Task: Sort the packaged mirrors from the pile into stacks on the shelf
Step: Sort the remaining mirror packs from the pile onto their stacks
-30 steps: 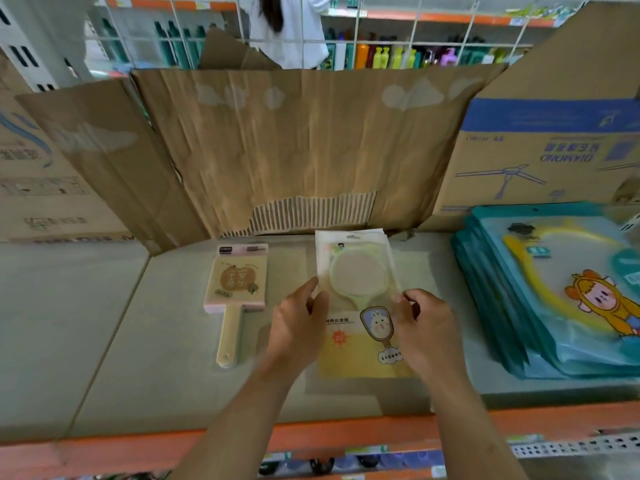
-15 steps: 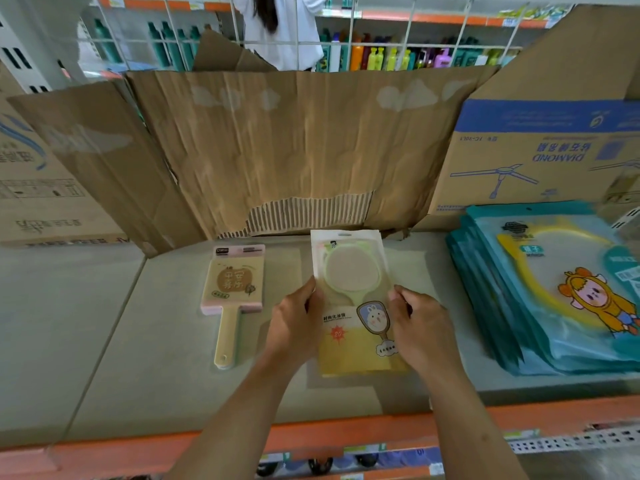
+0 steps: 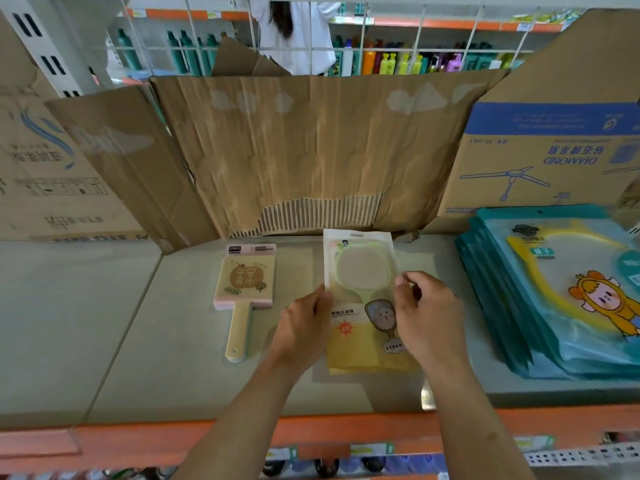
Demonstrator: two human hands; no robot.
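Yellow-and-white packaged mirror (image 3: 360, 275) lies flat on the grey shelf (image 3: 173, 341), between a pink hand mirror (image 3: 244, 282) to its left and a teal stack (image 3: 554, 289) to its right. Left hand (image 3: 301, 327) and right hand (image 3: 427, 317) each pinch a side edge with curled fingers, seemingly to square it as the base of a new stack.

Soft even overhead light, faint shadows, wide-angle edge bending, slight blur.
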